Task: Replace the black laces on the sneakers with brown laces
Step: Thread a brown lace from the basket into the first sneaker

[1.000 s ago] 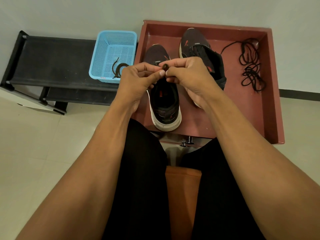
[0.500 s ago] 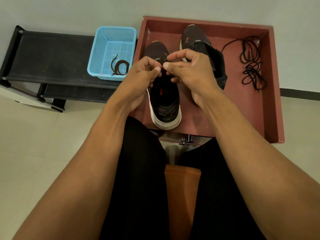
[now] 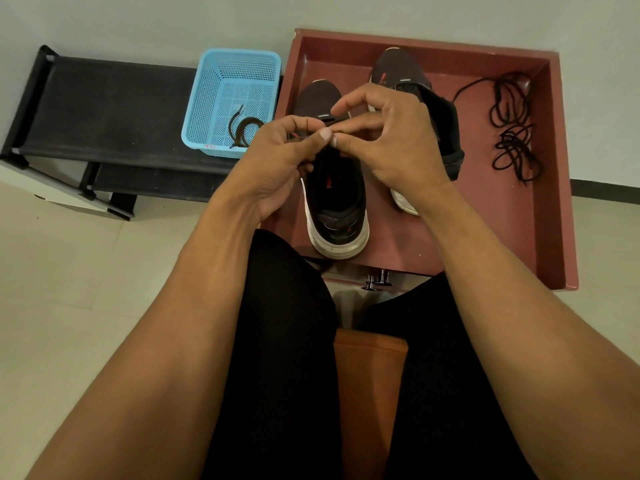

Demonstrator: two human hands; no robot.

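Both hands met over the near sneaker [image 3: 337, 209], which stood by the front edge of the tray [image 3: 554, 202]. The left hand [image 3: 284, 157] and the right hand [image 3: 391, 140] each pinched a thin dark bit, most likely the brown lace [image 3: 341, 118], just above the toe holes. To do this well, the tip should stay stiff, go straight through the hole, then get pulled even. The black laces [image 3: 512, 133] lay in the tray's far right corner. A spare brown lace [image 3: 242, 131] sat in the blue basket [image 3: 207, 98].
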